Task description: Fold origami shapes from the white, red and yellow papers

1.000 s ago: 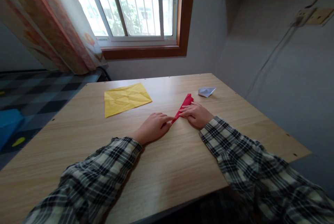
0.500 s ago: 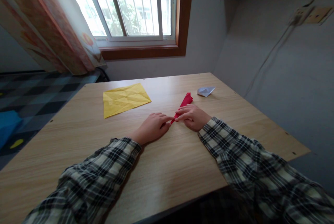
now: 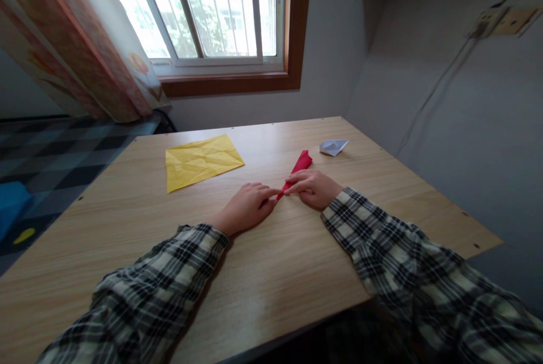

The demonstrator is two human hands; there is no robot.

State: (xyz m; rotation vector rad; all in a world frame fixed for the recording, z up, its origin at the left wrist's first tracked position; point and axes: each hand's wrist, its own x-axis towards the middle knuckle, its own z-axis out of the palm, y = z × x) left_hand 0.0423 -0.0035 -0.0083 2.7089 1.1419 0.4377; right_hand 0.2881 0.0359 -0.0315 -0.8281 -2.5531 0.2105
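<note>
A narrow piece of folded red paper (image 3: 302,161) lies slantwise on the wooden table (image 3: 263,262), its wider end pointing away from me. My left hand (image 3: 248,206) has its thumb and index finger closed on the near, thin tip of the paper. From the other side, my right hand (image 3: 316,187) presses its fingers onto the lower half, and its fingertips meet those of my left hand near the tip. The middle of the red paper is partly hidden under my right fingers.
A creased yellow sheet (image 3: 203,161) lies flat at the back left of the table. Beyond the red paper, to the right, sits a small folded white paper (image 3: 334,147). A window (image 3: 203,13) is behind the table, and a cable (image 3: 436,90) hangs along the right wall.
Both hands stay on the red paper in nearly the same pose. The whole view has shifted very slightly; nothing on the table has visibly moved.
</note>
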